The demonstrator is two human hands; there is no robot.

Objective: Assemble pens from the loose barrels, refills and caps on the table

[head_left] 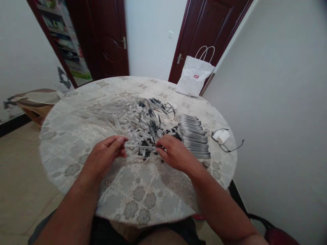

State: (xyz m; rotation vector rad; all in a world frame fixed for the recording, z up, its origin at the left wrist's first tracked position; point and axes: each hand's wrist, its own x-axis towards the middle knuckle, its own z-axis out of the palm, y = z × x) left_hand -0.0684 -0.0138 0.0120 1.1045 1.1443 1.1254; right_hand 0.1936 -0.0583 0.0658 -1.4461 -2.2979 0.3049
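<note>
A thin, clear pen barrel (pixel 140 147) spans the gap between my two hands, lying nearly level above the near edge of a heap of parts. My left hand (pixel 108 151) pinches its left end between thumb and fingers. At the other end, my right hand (pixel 171 149) has its fingers closed; whether a small part is in them too is hidden. Under and behind the barrel are white pen caps (pixel 133 126), small black plugs (pixel 145 143) and dark pen tips (pixel 153 127). Right of my right hand, assembled-looking pens (pixel 195 136) lie in a row.
The round table has a flowered cloth (pixel 143 197). Long clear tubes (pixel 102 110) are piled at the left. Eyeglasses (pixel 227 149) and a small white box (pixel 222 136) lie at the right edge. A white paper bag (pixel 194 76) stands at the back, near the wall.
</note>
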